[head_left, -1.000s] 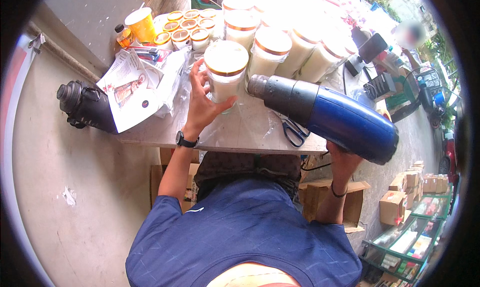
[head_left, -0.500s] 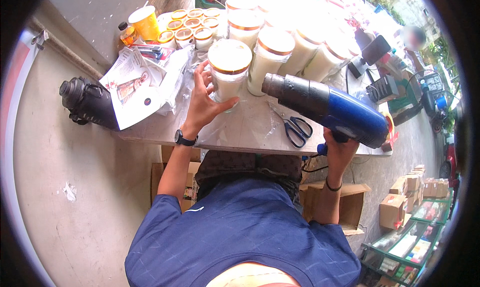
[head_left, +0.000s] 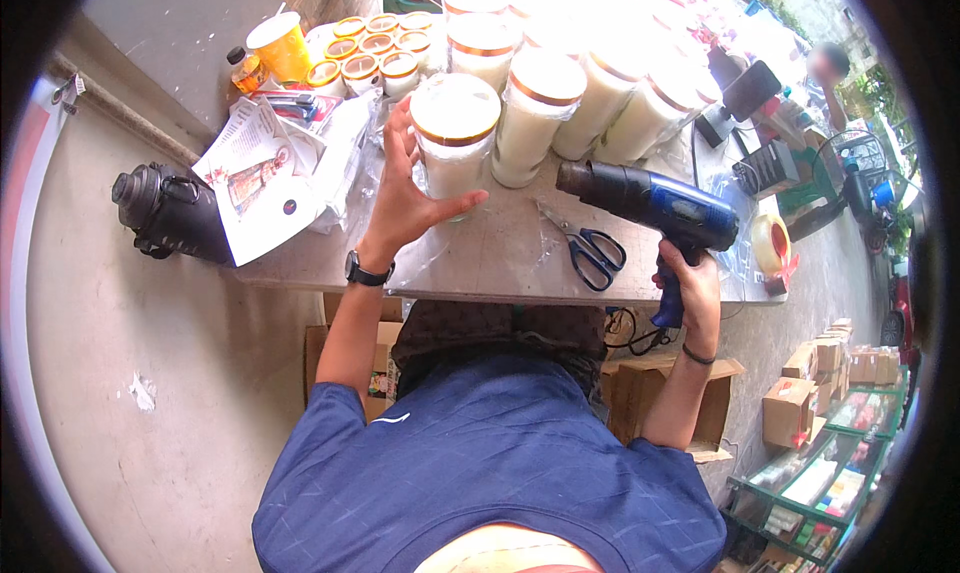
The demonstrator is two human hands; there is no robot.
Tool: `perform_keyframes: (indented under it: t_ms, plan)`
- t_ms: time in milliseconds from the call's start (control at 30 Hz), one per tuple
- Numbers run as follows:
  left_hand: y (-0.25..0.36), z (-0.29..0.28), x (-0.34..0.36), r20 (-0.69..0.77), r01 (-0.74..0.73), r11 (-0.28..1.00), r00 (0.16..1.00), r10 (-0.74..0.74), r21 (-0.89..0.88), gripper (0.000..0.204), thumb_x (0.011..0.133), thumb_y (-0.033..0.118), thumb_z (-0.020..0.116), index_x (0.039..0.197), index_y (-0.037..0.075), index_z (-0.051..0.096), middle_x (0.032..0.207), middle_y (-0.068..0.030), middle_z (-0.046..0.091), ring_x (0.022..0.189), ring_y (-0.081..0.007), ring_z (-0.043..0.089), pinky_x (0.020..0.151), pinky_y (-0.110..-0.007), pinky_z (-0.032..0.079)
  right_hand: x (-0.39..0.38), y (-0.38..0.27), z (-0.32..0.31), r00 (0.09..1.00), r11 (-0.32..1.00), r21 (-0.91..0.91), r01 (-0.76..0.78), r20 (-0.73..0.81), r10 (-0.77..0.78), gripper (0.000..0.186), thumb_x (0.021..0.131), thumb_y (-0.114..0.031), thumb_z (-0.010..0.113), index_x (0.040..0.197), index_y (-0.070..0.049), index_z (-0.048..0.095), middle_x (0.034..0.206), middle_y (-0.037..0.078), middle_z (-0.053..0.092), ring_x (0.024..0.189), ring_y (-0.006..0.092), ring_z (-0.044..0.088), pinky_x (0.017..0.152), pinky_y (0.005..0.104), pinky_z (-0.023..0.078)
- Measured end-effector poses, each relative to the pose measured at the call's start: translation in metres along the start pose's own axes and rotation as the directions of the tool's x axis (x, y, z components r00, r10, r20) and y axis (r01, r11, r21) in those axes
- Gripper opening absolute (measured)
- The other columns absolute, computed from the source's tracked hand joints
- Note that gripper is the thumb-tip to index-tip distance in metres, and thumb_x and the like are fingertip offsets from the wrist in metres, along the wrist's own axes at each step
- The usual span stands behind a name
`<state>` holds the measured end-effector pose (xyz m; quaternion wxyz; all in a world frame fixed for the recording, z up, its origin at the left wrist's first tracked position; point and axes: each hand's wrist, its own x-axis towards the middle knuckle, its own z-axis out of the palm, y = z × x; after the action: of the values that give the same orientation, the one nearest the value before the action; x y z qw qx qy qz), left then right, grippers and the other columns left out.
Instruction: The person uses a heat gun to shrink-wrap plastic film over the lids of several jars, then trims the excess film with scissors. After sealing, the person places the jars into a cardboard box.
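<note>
My left hand curls round a tall white candle jar with a copper-coloured rim and clear plastic wrap, fingers on its left side and thumb near its base. My right hand grips the handle of a blue and black heat gun, whose nozzle points left toward the jars. More tall wrapped candle jars stand behind. Dark-handled scissors lie on the table below the nozzle. A tape roll sits right of the gun.
Small candles, a yellow cup, papers and a black flask crowd the left side. Cardboard boxes and a green rack stand at lower right. A person is in the background at top right.
The heat gun has moved right and away from the jar in my left hand, turning so more of its handle shows. My left hand stays round the jar, shifting slightly.
</note>
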<state>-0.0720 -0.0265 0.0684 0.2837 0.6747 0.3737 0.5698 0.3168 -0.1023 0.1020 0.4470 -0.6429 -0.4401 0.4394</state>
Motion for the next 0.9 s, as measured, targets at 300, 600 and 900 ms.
perform_keyframes:
  t_ms: [300, 600, 900]
  plan:
    - [0.036, -0.03, 0.06, 0.135, -0.24, 0.947, 0.967, 0.215, 0.216, 0.079, 0.059, 0.037, 0.096, 0.121, 0.002, 0.064, 0.119, -0.0127, 0.064, 0.117, -0.0236, 0.061, 0.102, -0.039, 0.05, 0.02, 0.029, -0.015, 0.995, 0.994, -0.059, -0.095, -0.028, 0.094, 0.039, 0.083, -0.034, 0.081, 0.095, -0.002, 0.062, 0.075, 0.004, 0.062, 0.053, 0.0129, 0.06, 0.048, 0.0258, 0.051]
    - [0.024, -0.018, 0.047, 0.073, 0.023, 0.998, 0.997, -0.018, -0.066, 0.078, 0.066, 0.029, 0.093, 0.123, -0.007, 0.056, 0.113, -0.0117, 0.065, 0.109, -0.0169, 0.064, 0.089, -0.029, 0.054, 0.031, 0.036, -0.02, 0.994, 0.993, -0.039, -0.108, -0.01, 0.107, 0.035, 0.085, -0.032, 0.08, 0.092, -0.003, 0.062, 0.075, 0.003, 0.062, 0.054, 0.0124, 0.06, 0.048, 0.0259, 0.051]
    - [0.017, -0.024, 0.041, 0.072, -0.137, 0.982, 0.989, 0.128, 0.13, 0.098, 0.069, 0.064, 0.081, 0.129, -0.007, 0.053, 0.121, -0.0147, 0.062, 0.115, -0.0213, 0.06, 0.096, -0.035, 0.05, 0.031, 0.042, -0.01, 0.976, 0.687, -0.727, 0.015, -0.139, -0.169, 0.061, 0.092, -0.054, 0.063, 0.087, 0.006, 0.065, 0.08, 0.019, 0.068, 0.078, 0.0324, 0.068, 0.075, 0.0431, 0.053]
